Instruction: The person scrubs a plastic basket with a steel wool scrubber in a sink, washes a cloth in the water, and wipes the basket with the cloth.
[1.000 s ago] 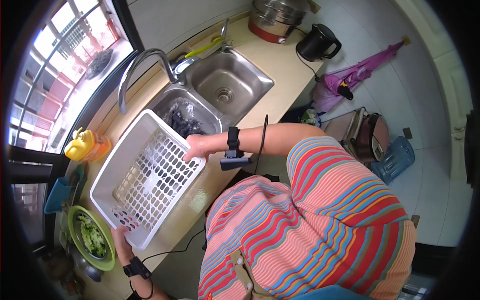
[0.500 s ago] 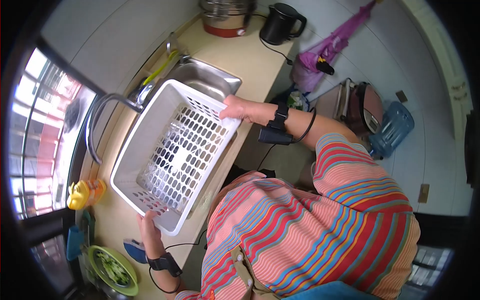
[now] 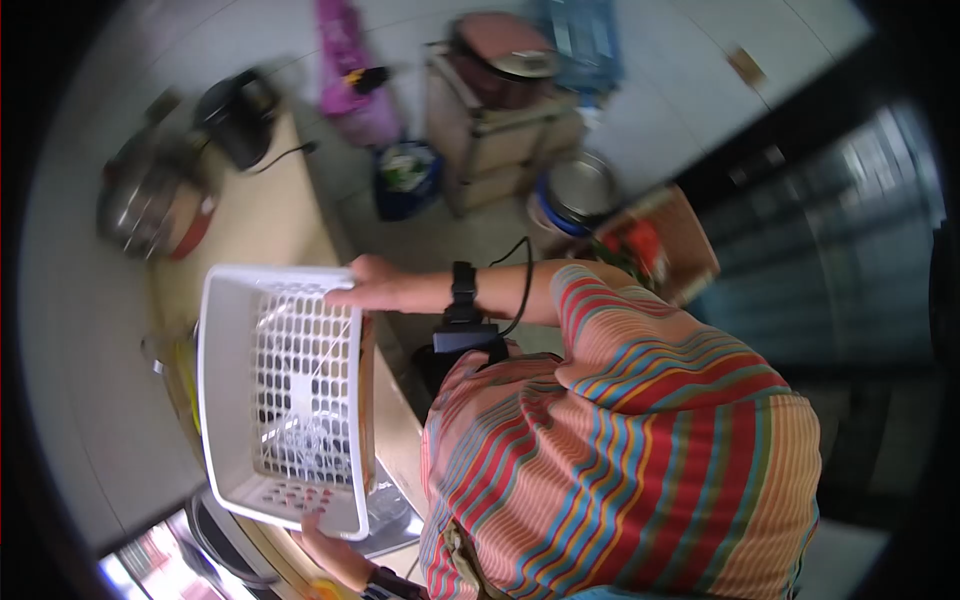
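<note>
A white plastic basket (image 3: 208, 390) with a slotted bottom is held above the counter and covers part of the sink (image 3: 390, 515). My right hand (image 3: 372, 284) grips its rim at the upper right corner, with the thumb over the edge. At the lower end, my left hand (image 3: 325, 545) holds the rim near the corner, its fingers partly hidden by the wall. Nothing is visible inside the basket except glare and the surface seen through its slots.
A black kettle (image 3: 235, 122) and a steamer pot (image 3: 160, 205) stand on the counter (image 3: 265, 215). Beyond it are a purple umbrella (image 3: 350, 95), a blue bin (image 3: 408, 182), a rice cooker (image 3: 500, 60) on a drawer unit, a metal pot (image 3: 580, 185) and a box (image 3: 690, 245).
The view has swung toward the kettle end and floor. The basket, still in both hands, has moved away from the window side toward that end of the counter.
</note>
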`<state>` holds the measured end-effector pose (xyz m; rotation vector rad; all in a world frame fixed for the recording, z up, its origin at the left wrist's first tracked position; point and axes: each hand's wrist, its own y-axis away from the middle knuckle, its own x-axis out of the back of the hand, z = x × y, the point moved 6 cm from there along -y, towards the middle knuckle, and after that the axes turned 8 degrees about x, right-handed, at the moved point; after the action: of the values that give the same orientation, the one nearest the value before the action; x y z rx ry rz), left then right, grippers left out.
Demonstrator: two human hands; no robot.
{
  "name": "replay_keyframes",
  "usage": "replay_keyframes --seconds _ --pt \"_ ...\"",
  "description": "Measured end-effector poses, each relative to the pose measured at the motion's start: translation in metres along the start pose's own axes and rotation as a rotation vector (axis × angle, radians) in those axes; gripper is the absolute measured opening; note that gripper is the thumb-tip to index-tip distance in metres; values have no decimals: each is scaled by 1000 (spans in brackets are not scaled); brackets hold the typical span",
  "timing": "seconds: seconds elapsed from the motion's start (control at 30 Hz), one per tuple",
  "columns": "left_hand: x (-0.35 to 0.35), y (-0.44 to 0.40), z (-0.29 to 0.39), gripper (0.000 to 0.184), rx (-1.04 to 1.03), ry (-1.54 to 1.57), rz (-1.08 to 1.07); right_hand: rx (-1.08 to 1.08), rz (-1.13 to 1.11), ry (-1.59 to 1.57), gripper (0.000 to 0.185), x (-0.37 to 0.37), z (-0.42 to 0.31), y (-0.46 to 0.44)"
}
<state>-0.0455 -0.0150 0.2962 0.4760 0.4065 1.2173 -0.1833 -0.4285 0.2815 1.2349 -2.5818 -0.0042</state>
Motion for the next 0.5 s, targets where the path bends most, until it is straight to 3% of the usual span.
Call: replay_keyframes --seconds 0.03,0.07,0.13,0.17,0.23,0.27,0.3,0.5 --pt "8 -16 1 56 27 -3 -113 -35 31 45 43 4 -1 18" --pt "5 -2 5 56 42 -42 -193 -79 81 38 43 11 -2 45" --pt "-5 40 47 30 -434 -675 -237 -50 265 84 41 17 -3 87" --pt "-2 37 52 30 -449 -695 -300 -88 329 71 40 15 -10 110" --pt "7 37 55 29 -405 -640 -330 -115 424 60 39 11 3 153" --pt "-1 40 60 28 -188 -499 -281 -131 460 44 39 8 7 173" --pt "-16 30 67 29 -98 -457 -293 -213 503 30 39 10 10 177" --pt "-77 48 53 68 6 -487 -503 -410 622 145 39 53 35 280"
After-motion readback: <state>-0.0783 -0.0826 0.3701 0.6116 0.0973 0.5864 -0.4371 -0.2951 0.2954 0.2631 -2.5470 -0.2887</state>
